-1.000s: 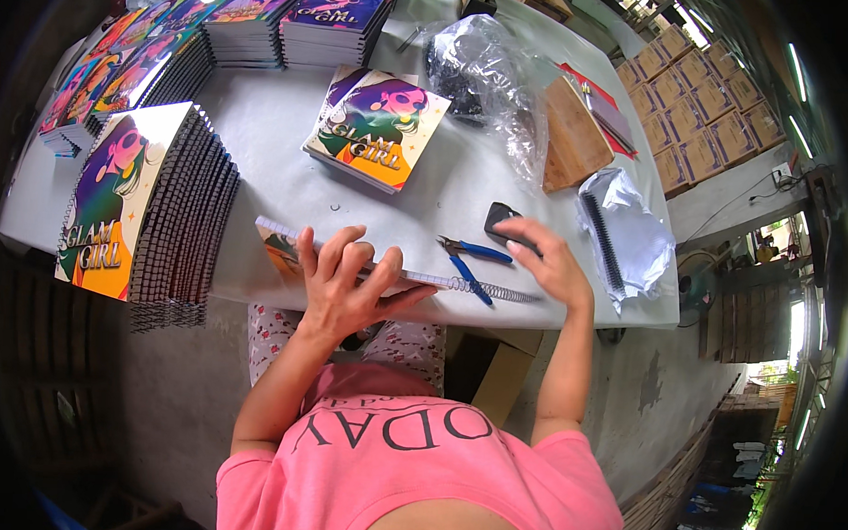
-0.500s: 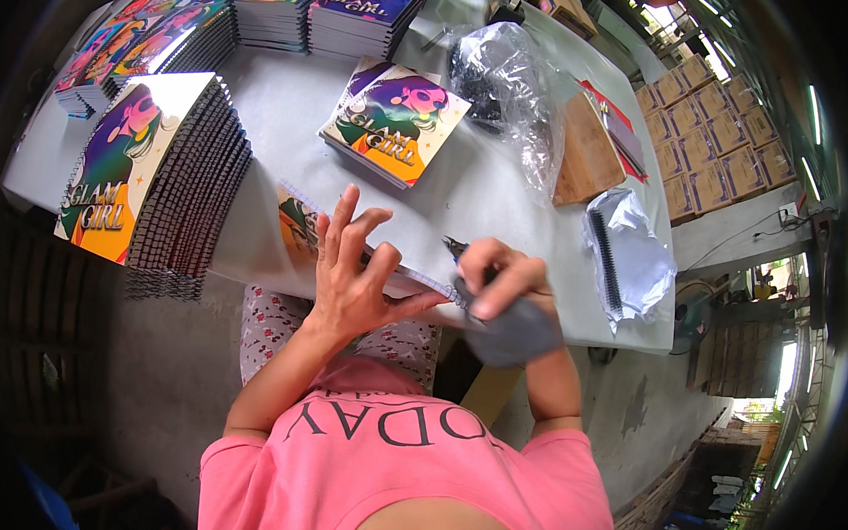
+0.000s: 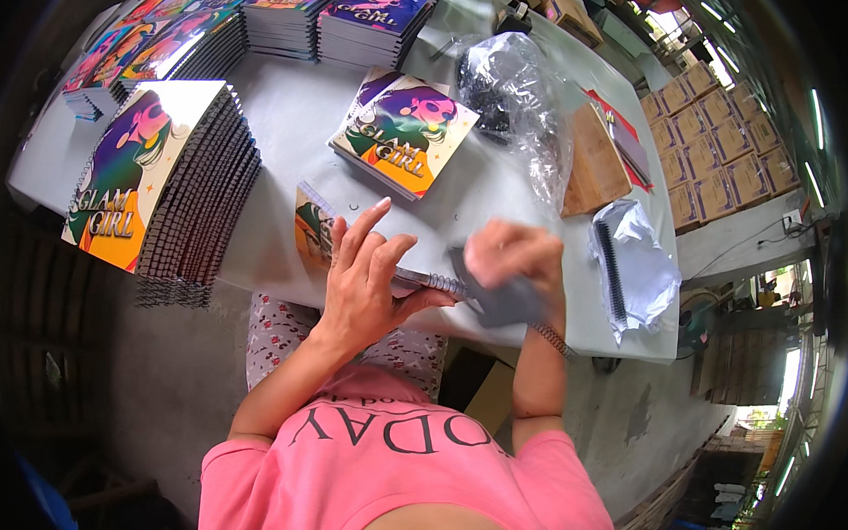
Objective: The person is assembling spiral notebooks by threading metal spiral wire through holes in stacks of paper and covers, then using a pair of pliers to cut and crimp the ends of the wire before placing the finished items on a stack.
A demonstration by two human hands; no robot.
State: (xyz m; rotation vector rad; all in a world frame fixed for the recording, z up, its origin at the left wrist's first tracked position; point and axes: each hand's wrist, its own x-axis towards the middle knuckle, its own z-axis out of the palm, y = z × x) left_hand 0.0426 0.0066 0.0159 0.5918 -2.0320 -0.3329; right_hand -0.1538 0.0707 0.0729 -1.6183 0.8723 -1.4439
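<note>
- Pressing flat, the left hand [image 3: 367, 277] lies with fingers spread on a small notebook [image 3: 315, 226] at the near edge of the grey table [image 3: 289, 120].
- The right hand [image 3: 516, 264] is closed around a dark grey tool [image 3: 497, 300], blurred, held against the metal spiral wire [image 3: 442, 284] that runs along the notebook's edge and sticks out past the table rim.
- A tall stack of notebooks [image 3: 156, 186] stands to the left; a shorter pile [image 3: 405, 133] lies beyond the hands.
- Clear plastic bags [image 3: 519, 91] and a brown cardboard piece [image 3: 594, 159] lie to the right.
</note>
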